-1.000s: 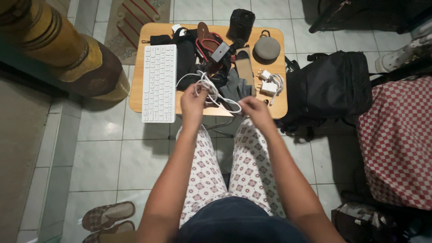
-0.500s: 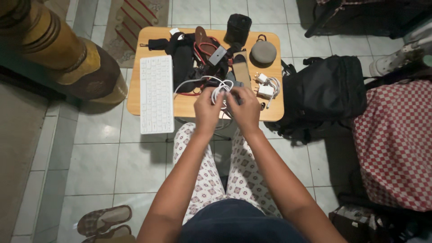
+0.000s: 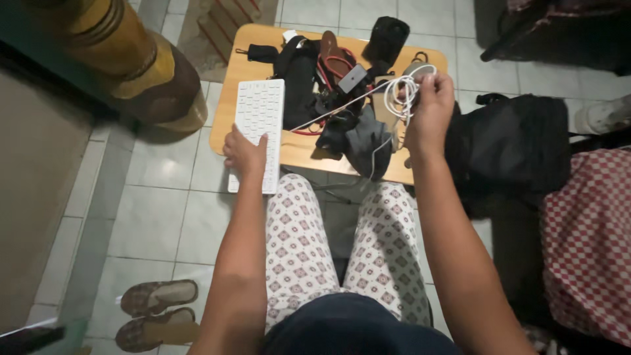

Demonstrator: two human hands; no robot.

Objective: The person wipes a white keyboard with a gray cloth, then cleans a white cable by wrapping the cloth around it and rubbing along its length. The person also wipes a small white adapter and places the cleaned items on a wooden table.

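since half a second ago the right hand [image 3: 428, 108] is lifted off the wooden table [image 3: 299, 148], fingers closed round a partly coiled white cable [image 3: 401, 92]; one strand is trailed uncoiled, while the left hand [image 3: 244, 152] is laid flat, open, on the white keyboard [image 3: 257, 118]

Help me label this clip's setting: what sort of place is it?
Probably a room at home: a tiled floor with slippers, a low wooden table cluttered with a white keyboard, cables and gadgets, and a black backpack beside it.
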